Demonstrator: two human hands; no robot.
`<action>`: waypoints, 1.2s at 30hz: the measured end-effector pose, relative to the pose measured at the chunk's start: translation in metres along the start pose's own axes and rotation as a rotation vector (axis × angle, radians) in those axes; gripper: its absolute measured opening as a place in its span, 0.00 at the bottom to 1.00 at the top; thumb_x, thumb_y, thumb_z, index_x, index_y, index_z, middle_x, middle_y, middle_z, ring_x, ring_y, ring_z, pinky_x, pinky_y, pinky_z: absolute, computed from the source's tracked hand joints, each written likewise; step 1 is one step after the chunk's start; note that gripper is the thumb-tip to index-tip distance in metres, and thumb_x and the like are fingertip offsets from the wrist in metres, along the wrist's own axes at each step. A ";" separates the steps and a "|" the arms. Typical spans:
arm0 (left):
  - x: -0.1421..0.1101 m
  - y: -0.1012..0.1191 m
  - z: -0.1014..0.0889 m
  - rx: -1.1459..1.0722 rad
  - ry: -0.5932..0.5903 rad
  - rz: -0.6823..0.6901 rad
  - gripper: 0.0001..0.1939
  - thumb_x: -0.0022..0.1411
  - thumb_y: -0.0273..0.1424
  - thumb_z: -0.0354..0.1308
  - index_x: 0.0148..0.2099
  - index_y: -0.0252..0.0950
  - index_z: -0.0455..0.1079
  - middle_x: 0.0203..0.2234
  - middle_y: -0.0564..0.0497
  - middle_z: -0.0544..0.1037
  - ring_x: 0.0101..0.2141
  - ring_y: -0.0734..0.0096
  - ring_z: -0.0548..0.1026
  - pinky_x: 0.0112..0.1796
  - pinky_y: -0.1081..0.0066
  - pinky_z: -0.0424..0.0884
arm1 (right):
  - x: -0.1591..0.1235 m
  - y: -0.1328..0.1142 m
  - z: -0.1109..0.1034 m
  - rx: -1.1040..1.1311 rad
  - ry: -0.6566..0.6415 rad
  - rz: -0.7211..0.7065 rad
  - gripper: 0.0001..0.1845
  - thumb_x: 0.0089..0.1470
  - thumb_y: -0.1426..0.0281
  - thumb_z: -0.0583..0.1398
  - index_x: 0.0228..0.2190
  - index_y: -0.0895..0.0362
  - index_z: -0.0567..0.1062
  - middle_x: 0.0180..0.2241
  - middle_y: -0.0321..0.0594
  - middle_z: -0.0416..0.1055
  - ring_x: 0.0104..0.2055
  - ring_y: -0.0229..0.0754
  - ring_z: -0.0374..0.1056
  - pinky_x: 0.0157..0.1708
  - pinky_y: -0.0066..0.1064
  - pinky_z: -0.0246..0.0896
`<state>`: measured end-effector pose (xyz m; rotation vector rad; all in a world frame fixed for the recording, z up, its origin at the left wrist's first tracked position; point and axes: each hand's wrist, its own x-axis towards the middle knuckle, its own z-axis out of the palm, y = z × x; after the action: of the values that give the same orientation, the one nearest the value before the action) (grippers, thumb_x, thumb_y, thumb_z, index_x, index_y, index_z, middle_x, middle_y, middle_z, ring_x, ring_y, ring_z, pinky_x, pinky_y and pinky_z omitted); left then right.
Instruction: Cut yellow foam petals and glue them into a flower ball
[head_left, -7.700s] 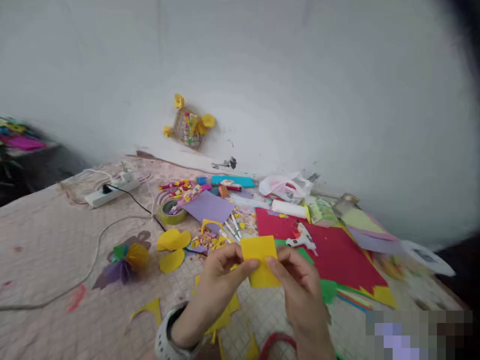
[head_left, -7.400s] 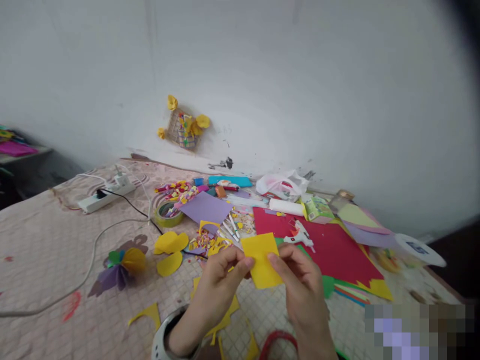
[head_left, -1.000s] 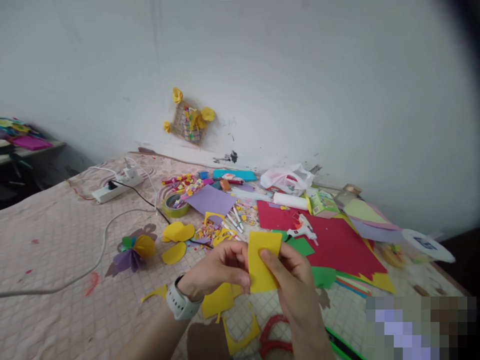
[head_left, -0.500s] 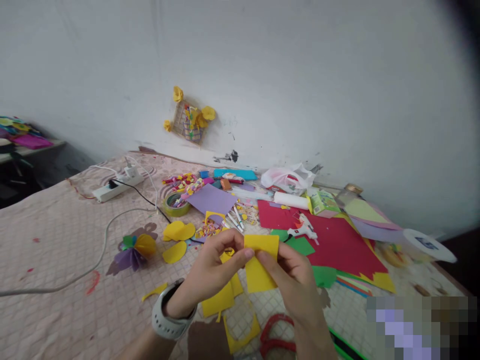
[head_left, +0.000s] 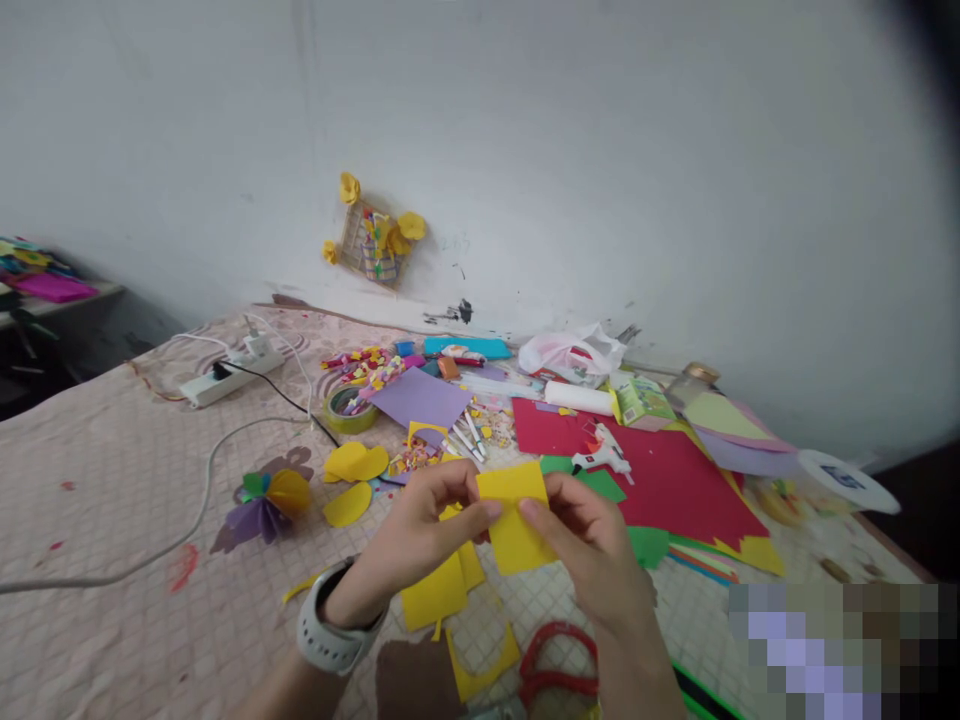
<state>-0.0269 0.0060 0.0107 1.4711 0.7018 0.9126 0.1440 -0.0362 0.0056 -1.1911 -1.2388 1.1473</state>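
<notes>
A small yellow sheet of craft foam or paper [head_left: 517, 545] is held up between both hands above the table. My left hand [head_left: 442, 515] pinches its left edge, thumb in front and fingers behind. On the other side my right hand [head_left: 589, 535] grips it the same way, thumb pressed on its face. Below the left hand lie more yellow pieces [head_left: 435, 598] and a yellow offcut [head_left: 487, 672] with a round hole cut out. Red-handled scissors [head_left: 559, 650] rest under the right forearm, their blades partly hidden.
A glue gun [head_left: 602, 455] lies on a red sheet [head_left: 675, 480]. Left are yellow rounded pieces [head_left: 349, 502], a multicoloured paper flower [head_left: 266, 507], a tape roll [head_left: 351, 410] and a power strip [head_left: 232, 380] with trailing cords. A purple sheet [head_left: 424, 398] and pens [head_left: 469, 435] lie behind.
The yellow sheet has tilted slightly and shifted a little left in my hands. Both hands still grip it. The whole view has shifted slightly.
</notes>
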 end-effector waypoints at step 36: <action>0.011 -0.010 -0.007 -0.193 0.234 -0.056 0.04 0.47 0.28 0.66 0.26 0.33 0.75 0.22 0.51 0.77 0.25 0.71 0.71 0.28 0.74 0.65 | -0.028 -0.006 -0.048 -0.967 -0.148 -0.187 0.04 0.54 0.69 0.58 0.28 0.54 0.72 0.27 0.36 0.72 0.30 0.41 0.69 0.31 0.32 0.63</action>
<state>-0.0262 0.0196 0.0018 1.1806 0.7987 1.0891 0.1914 -0.0649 0.0108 -1.6333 -2.0794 0.4668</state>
